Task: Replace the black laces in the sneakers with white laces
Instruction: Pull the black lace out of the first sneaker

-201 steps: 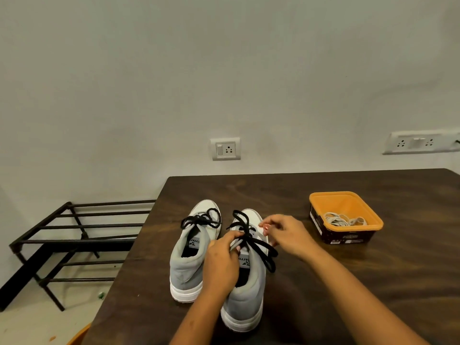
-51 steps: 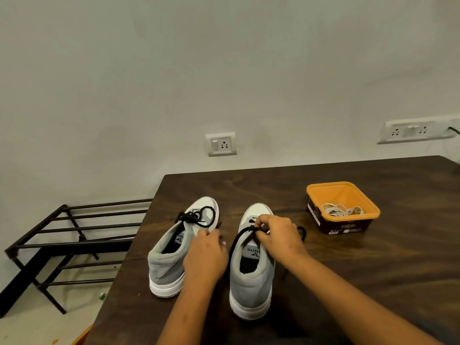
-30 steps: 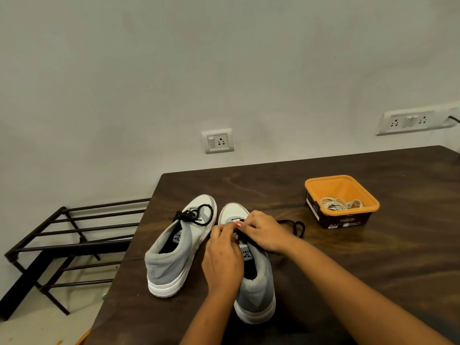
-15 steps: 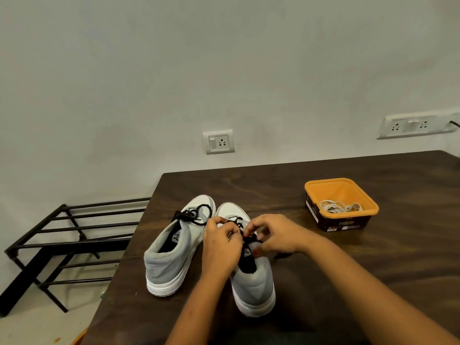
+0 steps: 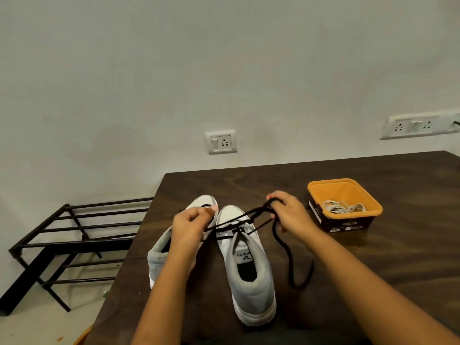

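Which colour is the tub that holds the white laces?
The tub is orange, with dark outer walls; the head view shows it.

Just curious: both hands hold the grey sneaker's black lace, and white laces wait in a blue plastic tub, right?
Not quite: the head view shows the square plastic tub holding the white laces is orange, not blue. The rest holds.

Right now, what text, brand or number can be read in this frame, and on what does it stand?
"elarro": tongue label of the grey sneaker on the right, printed sideways; its start may be cut off.
Print on the orange tub, on its dark side: too blurred to read.
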A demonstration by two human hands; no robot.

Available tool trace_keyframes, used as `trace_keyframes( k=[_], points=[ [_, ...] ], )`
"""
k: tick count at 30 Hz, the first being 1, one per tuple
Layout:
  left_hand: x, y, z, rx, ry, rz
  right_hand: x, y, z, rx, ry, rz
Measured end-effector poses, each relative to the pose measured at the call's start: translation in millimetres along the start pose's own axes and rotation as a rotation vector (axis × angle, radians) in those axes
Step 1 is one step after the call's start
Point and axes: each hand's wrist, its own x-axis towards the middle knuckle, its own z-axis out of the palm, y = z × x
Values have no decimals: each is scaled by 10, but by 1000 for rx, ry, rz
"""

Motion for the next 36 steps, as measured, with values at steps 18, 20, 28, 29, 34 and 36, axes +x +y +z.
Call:
trace_keyframes(
  k=[18, 20, 28, 29, 34, 36],
  points=[
    [-125, -136, -76, 1128, -629, -614, 28, 64, -218, 260, -48, 241],
    [-98, -101, -131, 1050, -580, -592, -3, 120, -91, -101, -229, 309],
    [-178, 86, -30, 1220, -202, 97, -112, 27, 197, -433, -404, -3],
    [-188, 93, -21, 1129, -184, 151, -104, 63, 221, -503, -397, -51],
    [-155, -150, 130, 852, -341, 286, -92, 90, 277, -536, -275, -202],
    [-120, -258, 210, 790, -397, 293, -97, 51, 283, -463, -322, -225]
  ],
)
